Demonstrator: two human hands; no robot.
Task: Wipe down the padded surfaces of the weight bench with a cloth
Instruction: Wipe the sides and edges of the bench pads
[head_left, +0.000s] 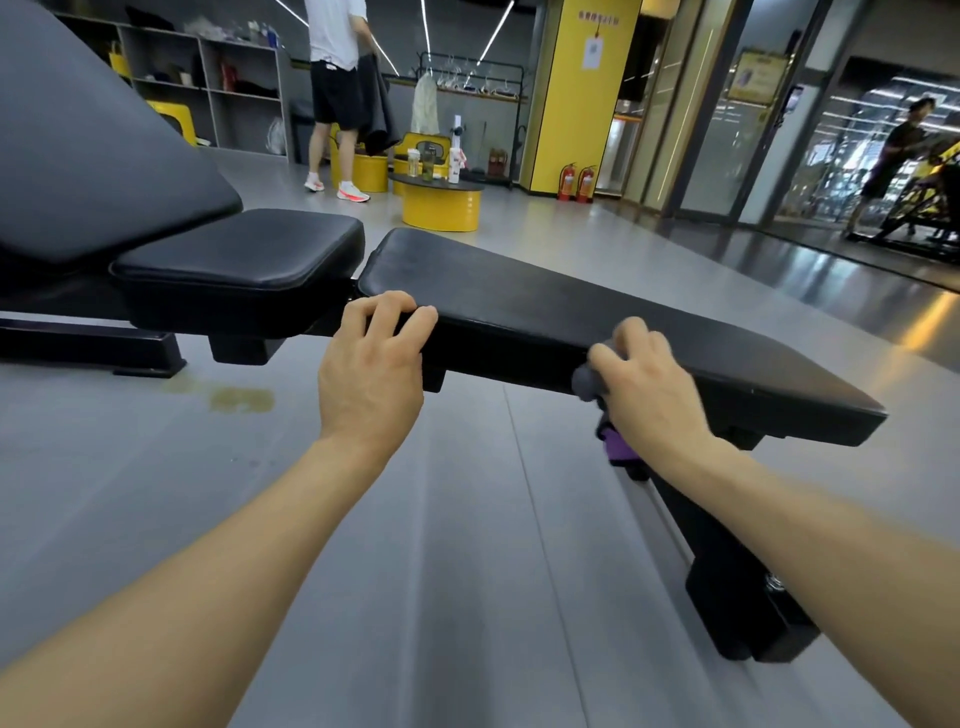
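Note:
A long black padded bench (597, 306) runs from the centre toward the right, resting on a black frame. My left hand (371, 364) grips its near edge close to the left end, fingers curled over the top. My right hand (649, 384) presses a bunched grey and purple cloth (589, 382) against the near side of the pad further right; purple folds of the cloth hang below my wrist. The hand covers most of the cloth.
A second bench stands at left with a square black seat pad (244, 254) and a raised black backrest (88, 130). Beyond lie a yellow round table (441, 208), a person standing (335, 93), grey shelves (202, 83) and two fire extinguishers (576, 182). A yellowish stain (241, 400) marks the grey floor.

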